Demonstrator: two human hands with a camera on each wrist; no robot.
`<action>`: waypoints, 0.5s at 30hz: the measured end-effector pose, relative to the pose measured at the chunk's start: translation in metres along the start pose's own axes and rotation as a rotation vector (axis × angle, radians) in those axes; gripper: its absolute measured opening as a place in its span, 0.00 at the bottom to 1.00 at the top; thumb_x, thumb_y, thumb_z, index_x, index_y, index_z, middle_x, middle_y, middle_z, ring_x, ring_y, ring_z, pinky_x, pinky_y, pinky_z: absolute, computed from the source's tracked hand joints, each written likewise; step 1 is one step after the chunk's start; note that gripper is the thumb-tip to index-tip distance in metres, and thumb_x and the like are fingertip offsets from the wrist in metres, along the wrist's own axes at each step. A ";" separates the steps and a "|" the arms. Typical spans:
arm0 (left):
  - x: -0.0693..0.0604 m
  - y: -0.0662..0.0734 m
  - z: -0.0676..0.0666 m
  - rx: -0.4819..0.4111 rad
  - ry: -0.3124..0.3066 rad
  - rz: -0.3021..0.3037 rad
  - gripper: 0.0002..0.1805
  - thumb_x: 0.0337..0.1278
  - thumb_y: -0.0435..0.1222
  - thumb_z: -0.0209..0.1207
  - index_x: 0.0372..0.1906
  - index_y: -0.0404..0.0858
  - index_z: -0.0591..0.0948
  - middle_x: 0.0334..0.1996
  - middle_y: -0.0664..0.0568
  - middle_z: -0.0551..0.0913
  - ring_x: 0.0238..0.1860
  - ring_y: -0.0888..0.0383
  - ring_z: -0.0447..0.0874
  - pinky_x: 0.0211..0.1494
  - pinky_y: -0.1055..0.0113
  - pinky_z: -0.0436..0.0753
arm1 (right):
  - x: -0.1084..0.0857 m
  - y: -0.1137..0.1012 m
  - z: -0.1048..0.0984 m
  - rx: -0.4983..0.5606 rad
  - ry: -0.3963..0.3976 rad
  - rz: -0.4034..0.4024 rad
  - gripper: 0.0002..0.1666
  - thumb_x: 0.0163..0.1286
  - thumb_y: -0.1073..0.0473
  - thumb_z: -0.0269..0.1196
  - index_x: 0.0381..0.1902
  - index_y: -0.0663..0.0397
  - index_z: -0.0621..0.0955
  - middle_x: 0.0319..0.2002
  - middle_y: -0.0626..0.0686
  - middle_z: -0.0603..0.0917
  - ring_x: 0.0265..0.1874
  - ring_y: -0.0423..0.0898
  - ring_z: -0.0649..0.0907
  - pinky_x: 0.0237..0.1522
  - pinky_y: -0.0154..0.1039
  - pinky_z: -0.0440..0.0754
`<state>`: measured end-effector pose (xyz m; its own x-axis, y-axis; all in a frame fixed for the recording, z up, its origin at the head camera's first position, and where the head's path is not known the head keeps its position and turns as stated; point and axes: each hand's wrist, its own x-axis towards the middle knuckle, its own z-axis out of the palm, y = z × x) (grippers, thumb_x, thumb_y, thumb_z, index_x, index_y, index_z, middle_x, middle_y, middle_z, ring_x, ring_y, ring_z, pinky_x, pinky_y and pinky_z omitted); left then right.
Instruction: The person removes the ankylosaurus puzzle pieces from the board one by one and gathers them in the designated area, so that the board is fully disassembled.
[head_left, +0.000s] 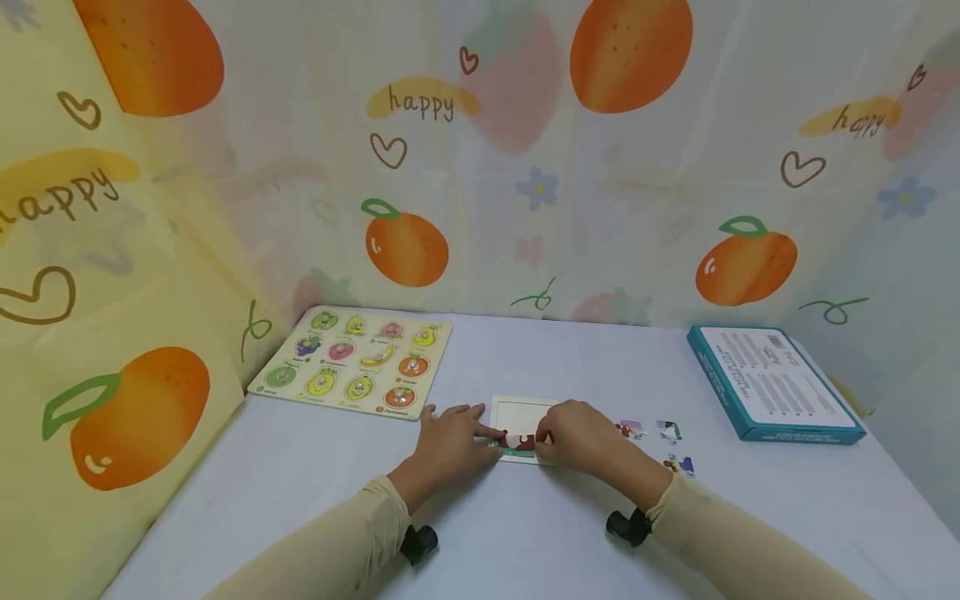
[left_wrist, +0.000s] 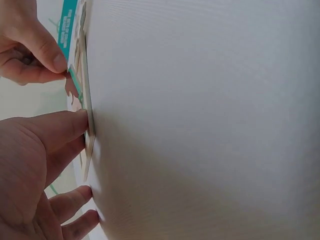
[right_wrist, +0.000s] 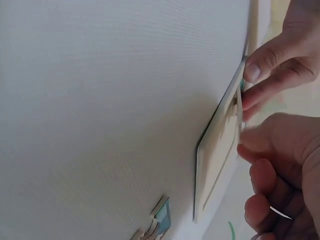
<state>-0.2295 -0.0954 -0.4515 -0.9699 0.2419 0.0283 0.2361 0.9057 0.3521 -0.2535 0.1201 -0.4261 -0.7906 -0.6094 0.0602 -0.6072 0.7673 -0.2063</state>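
Observation:
A small pale jigsaw frame (head_left: 516, 412) lies flat on the white table, with brown, pink and green puzzle pieces (head_left: 517, 442) along its near side. My left hand (head_left: 452, 442) rests at the frame's left end, thumb and index finger touching its lower left corner, the other fingers spread on the table. With thumb and index finger, my right hand (head_left: 581, 437) pinches a puzzle piece (left_wrist: 75, 82), brown with a green edge. That piece stands tilted over the frame in the left wrist view; my right fingers mostly hide it in the head view.
Several loose puzzle pieces (head_left: 670, 431) lie right of the frame. A fruit peg board (head_left: 341, 400) is at the back left. On the right sits a teal box (head_left: 780, 383) with a white printed face. A fruit-patterned curtain (head_left: 480, 192) hangs behind the table.

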 end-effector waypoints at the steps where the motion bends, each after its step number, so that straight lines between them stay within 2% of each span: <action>1: 0.000 0.000 0.000 0.008 -0.001 -0.002 0.14 0.52 0.52 0.67 0.46 0.60 0.89 0.65 0.52 0.75 0.67 0.49 0.68 0.65 0.34 0.49 | 0.000 0.000 -0.001 -0.002 -0.001 0.003 0.03 0.59 0.58 0.70 0.26 0.47 0.89 0.18 0.37 0.77 0.20 0.37 0.72 0.24 0.34 0.72; 9: 0.000 0.000 -0.002 0.043 -0.011 -0.020 0.15 0.53 0.53 0.67 0.47 0.61 0.88 0.64 0.53 0.75 0.67 0.50 0.68 0.65 0.35 0.50 | 0.000 -0.001 0.001 0.048 -0.051 0.035 0.06 0.59 0.56 0.71 0.32 0.50 0.90 0.23 0.39 0.81 0.22 0.37 0.73 0.27 0.35 0.73; 15: 0.000 0.003 -0.002 0.037 -0.021 -0.020 0.16 0.53 0.53 0.67 0.48 0.61 0.88 0.64 0.52 0.75 0.67 0.50 0.68 0.65 0.35 0.50 | -0.002 -0.002 0.001 0.023 -0.050 0.050 0.03 0.59 0.57 0.70 0.29 0.47 0.90 0.23 0.38 0.82 0.22 0.36 0.74 0.28 0.35 0.74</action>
<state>-0.2292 -0.0936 -0.4486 -0.9731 0.2302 0.0016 0.2188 0.9226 0.3176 -0.2507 0.1196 -0.4271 -0.8148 -0.5797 0.0008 -0.5643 0.7929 -0.2302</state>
